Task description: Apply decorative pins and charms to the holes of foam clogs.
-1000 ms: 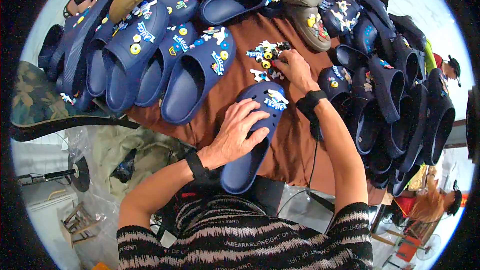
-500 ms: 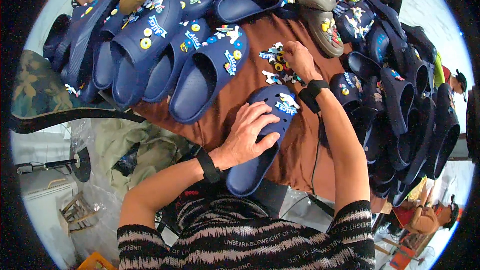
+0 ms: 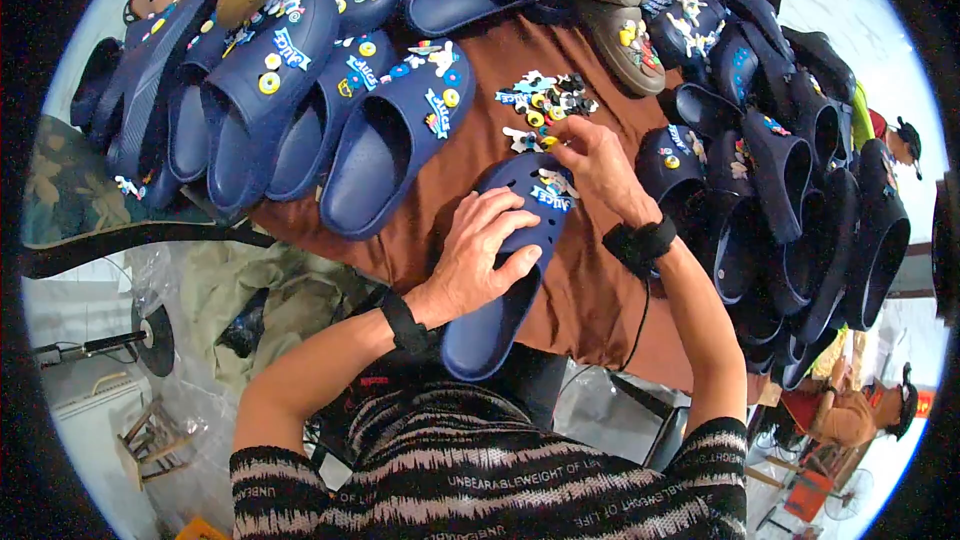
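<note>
A navy blue clog (image 3: 487, 332) lies in front of me on the brown cloth, toe pointing away. My left hand (image 3: 478, 252) grips its upper, the fingers over the left side and the thumb by the foot opening. A charm with blue lettering and a white figure (image 3: 553, 190) sits on the clog's toe. Just above that toe, my right hand (image 3: 603, 175) pinches a small yellow charm (image 3: 548, 142) between thumb and fingertips. Beyond it lies a small pile of mixed charms (image 3: 562, 95) in white, black, yellow and blue.
Decorated navy clogs (image 3: 385, 155) crowd the left and far side, and more navy clogs (image 3: 780, 180) are heaped at right. An olive-brown clog (image 3: 625, 45) stands at the back. The brown cloth (image 3: 590, 305) covers the table. Other people are at the far edge and right.
My right hand has come back from the charm pile to the clog's toe, with a yellow charm at its fingertips. My left hand stays on the clog; the whole view has shifted slightly.
</note>
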`<state>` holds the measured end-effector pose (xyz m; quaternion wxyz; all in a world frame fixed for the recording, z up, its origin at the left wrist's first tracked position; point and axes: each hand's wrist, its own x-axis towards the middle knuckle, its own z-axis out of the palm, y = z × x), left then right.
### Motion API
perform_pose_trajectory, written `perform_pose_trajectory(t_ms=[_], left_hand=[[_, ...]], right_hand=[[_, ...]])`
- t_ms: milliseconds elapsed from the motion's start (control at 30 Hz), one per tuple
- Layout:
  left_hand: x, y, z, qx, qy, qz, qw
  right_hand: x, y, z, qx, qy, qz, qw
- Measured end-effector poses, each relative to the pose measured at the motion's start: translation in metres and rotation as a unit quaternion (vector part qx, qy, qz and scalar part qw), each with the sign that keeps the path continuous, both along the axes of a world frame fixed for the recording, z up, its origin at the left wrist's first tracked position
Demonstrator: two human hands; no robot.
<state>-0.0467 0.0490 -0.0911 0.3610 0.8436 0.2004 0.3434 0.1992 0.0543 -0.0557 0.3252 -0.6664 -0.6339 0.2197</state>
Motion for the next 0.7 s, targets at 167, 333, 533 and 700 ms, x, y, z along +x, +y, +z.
perform_pose_trajectory(t_ms=[167, 333, 533, 700], left_hand=[[0.001, -0.001, -0.001, 0.008, -0.001, 0.000, 1.000], [0.003, -0.001, 0.000, 0.006, -0.004, -0.002, 1.000], [0.002, -0.001, -0.001, 0.002, 0.001, -0.002, 1.000], [0.001, -0.002, 0.000, -0.004, -0.005, 0.006, 1.000]], right_hand=[[-0.022, -0.010, 0.013, -0.022, -0.047, 0.085, 0.995], [-0.019, -0.016, 0.003, 0.097, -0.232, 0.131, 0.959], [-0.018, -0.011, 0.003, 0.025, -0.153, 0.045, 0.987], [-0.020, -0.012, 0.010, -0.013, -0.161, 0.053, 0.985]])
